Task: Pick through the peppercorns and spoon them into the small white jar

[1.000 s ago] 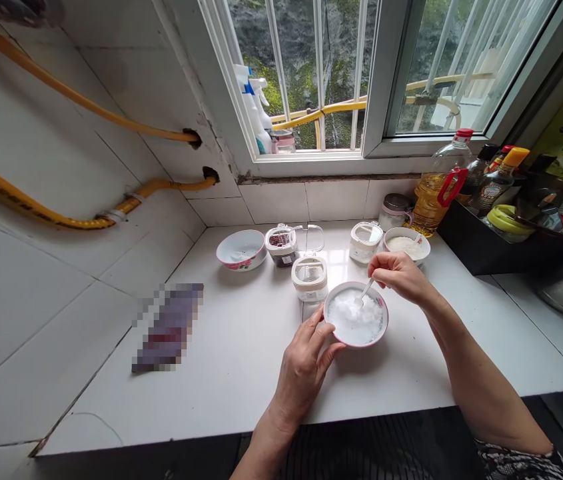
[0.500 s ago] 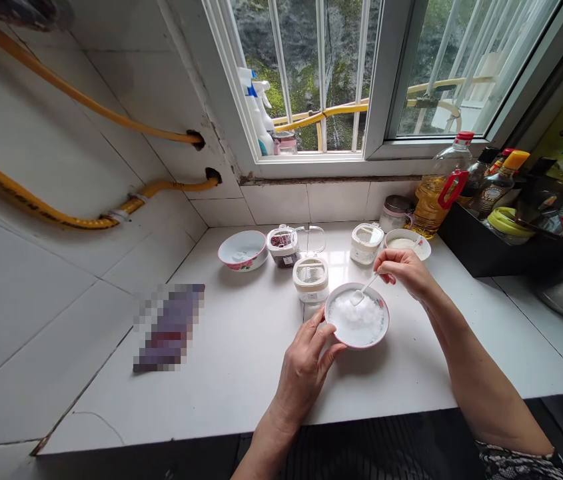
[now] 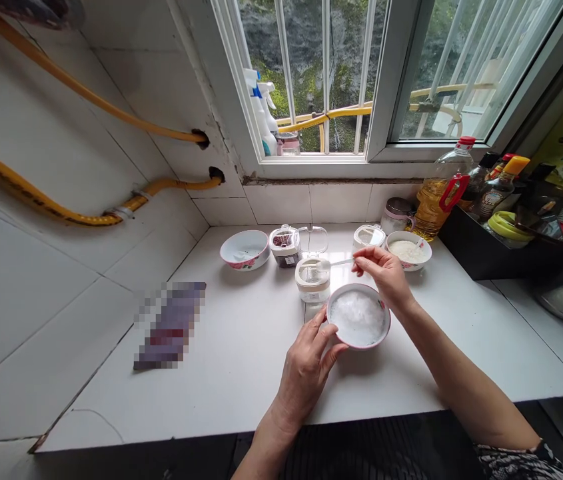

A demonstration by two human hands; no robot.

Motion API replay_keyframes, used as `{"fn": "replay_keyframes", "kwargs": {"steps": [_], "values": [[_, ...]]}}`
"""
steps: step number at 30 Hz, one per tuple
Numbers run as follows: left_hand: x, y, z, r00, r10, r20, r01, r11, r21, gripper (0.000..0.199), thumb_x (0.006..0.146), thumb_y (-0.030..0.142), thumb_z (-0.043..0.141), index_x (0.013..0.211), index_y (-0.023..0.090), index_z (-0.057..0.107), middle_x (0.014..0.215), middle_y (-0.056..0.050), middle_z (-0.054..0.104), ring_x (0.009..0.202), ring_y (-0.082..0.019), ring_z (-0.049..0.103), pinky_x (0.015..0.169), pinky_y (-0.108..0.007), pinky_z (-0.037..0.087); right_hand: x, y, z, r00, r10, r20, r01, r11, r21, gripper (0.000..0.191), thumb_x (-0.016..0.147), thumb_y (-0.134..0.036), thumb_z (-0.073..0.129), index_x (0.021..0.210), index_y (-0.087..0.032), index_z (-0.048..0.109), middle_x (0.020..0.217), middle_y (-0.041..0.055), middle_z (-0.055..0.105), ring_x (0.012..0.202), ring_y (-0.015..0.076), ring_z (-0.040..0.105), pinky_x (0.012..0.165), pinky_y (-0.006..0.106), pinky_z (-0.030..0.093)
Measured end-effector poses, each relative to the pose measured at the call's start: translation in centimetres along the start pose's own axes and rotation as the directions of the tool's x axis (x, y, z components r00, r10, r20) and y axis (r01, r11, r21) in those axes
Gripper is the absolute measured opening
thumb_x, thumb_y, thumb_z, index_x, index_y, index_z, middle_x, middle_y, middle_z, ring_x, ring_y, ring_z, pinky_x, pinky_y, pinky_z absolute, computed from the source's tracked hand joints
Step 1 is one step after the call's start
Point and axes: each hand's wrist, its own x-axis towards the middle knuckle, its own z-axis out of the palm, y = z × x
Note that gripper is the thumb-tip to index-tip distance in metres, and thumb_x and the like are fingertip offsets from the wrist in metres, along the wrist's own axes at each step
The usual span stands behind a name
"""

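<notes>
My left hand [image 3: 311, 357] grips the near left rim of a bowl [image 3: 385, 327] that holds a white granular heap [image 3: 358, 313]. Pinched in my right hand [image 3: 378, 270] is a small white spoon [image 3: 338, 263], its tip over the top of a clear jar [image 3: 312, 287] with a white rim. Whether the spoon carries anything is hard to make out. Behind stand a similar jar with dark contents [image 3: 285, 252], its clear lid [image 3: 314, 239] up, and another white-topped jar [image 3: 367, 237], partly hidden by my right hand.
A floral bowl [image 3: 244, 260] stands at the back left, and a bowl of pale grains [image 3: 410, 253] at the back right. Behind that are a dark-lidded jar [image 3: 397, 215] and an oil bottle [image 3: 434, 203]. A black box of bottles [image 3: 486, 257] borders the right. A blurred purple packet [image 3: 171, 330] lies left.
My right hand has carried the spoon left and away from me, from over the white heap to above the middle clear jar. My left hand stays on the bowl.
</notes>
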Motion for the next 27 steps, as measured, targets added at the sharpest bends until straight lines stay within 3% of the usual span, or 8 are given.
{"fn": "replay_keyframes", "kwargs": {"steps": [3, 6, 8, 13, 16, 19, 22, 27], "values": [[0.0, 0.0, 0.0, 1.0, 0.0, -0.001, 0.0, 1.0, -0.001, 0.015, 0.099, 0.027, 0.056, 0.113, 0.022, 0.058, 0.137, -0.016, 0.06, 0.126, -0.027, 0.061, 0.097, -0.039, 0.058, -0.6, 0.7, 0.6, 0.974, -0.197, 0.112, 0.216, 0.956, -0.2, 0.013, 0.082, -0.031, 0.064, 0.086, -0.02, 0.069, 0.078, 0.004, 0.072, 0.07, 0.0172, 0.066, 0.07, 0.033, 0.054], [0.0, 0.0, 0.0, 1.0, 0.0, -0.006, 0.0, 1.0, 0.004, 0.015, 0.099, 0.027, 0.056, 0.112, 0.021, 0.058, 0.136, -0.017, 0.061, 0.124, -0.027, 0.063, 0.096, -0.038, 0.058, -1.1, 0.8, 0.7, 0.89, -0.35, 0.291, 0.444, 0.81, -0.383, 0.015, 0.088, -0.022, 0.057, 0.085, -0.022, 0.072, 0.082, 0.006, 0.075, 0.076, 0.0196, 0.068, 0.077, 0.036, 0.053], [0.0, 0.0, 0.0, 1.0, 0.006, -0.013, -0.006, 1.0, 0.009, 0.015, 0.099, 0.027, 0.056, 0.112, 0.021, 0.058, 0.135, -0.017, 0.061, 0.122, -0.027, 0.064, 0.095, -0.038, 0.058, -1.3, 0.3, 0.4, 0.867, -0.394, 0.306, 0.495, 0.753, -0.433, 0.017, 0.089, -0.021, 0.056, 0.086, -0.023, 0.072, 0.082, 0.0065, 0.075, 0.078, 0.0207, 0.068, 0.079, 0.037, 0.052], [0.0, 0.0, 0.1, 1.0, 0.016, -0.017, -0.016, 1.0, 0.018, 0.014, 0.098, 0.026, 0.056, 0.111, 0.022, 0.058, 0.136, -0.016, 0.061, 0.125, -0.027, 0.062, 0.095, -0.038, 0.059, -1.1, -1.9, -1.7, 0.94, -0.326, 0.1, 0.337, 0.849, -0.407, 0.01, 0.079, -0.023, 0.059, 0.079, -0.02, 0.069, 0.071, 0.0025, 0.068, 0.065, 0.0172, 0.062, 0.068, 0.032, 0.05], [0.0, -0.1, 0.1, 1.0, 0.012, -0.01, -0.012, 1.0, 0.015, 0.014, 0.099, 0.026, 0.056, 0.112, 0.022, 0.058, 0.135, -0.015, 0.062, 0.126, -0.027, 0.062, 0.096, -0.038, 0.059, -0.7, -2.7, -3.3, 0.979, -0.169, 0.111, 0.197, 0.922, -0.335, 0.009, 0.069, -0.025, 0.058, 0.066, -0.019, 0.064, 0.058, -0.0009, 0.058, 0.052, 0.0126, 0.051, 0.052, 0.027, 0.042], [0.0, -0.1, 0.1, 1.0, 0.018, -0.017, -0.017, 1.0, 0.022, 0.014, 0.1, 0.028, 0.054, 0.112, 0.022, 0.058, 0.133, -0.016, 0.063, 0.126, -0.027, 0.061, 0.096, -0.039, 0.058, -0.3, -2.8, -4.1, 0.988, -0.063, 0.142, 0.107, 0.937, -0.333, 0.01, 0.062, -0.024, 0.054, 0.059, -0.019, 0.062, 0.053, -0.002, 0.054, 0.048, 0.0107, 0.045, 0.047, 0.025, 0.034], [0.0, -0.1, 0.1, 1.0, 0.022, -0.018, -0.022, 0.999, 0.031, 0.015, 0.101, 0.03, 0.052, 0.112, 0.021, 0.057, 0.133, -0.017, 0.063, 0.126, -0.026, 0.061, 0.098, -0.038, 0.058, -0.3, -2.8, -4.1, 0.987, -0.032, 0.157, 0.09, 0.922, -0.377, 0.012, 0.061, -0.024, 0.051, 0.058, -0.018, 0.061, 0.051, -0.0025, 0.052, 0.048, 0.0103, 0.043, 0.047, 0.024, 0.032], [0.0, -0.1, 0.1, 1.0, 0.02, -0.019, -0.02, 0.999, 0.03, 0.016, 0.101, 0.031, 0.052, 0.111, 0.02, 0.058, 0.133, -0.016, 0.062, 0.126, -0.026, 0.062, 0.098, -0.038, 0.058, -0.6, -2.7, -3.5, 0.982, -0.094, 0.164, 0.161, 0.872, -0.462, 0.012, 0.062, -0.023, 0.05, 0.057, -0.018, 0.06, 0.051, -0.0024, 0.052, 0.051, 0.0108, 0.044, 0.05, 0.024, 0.032]]}}
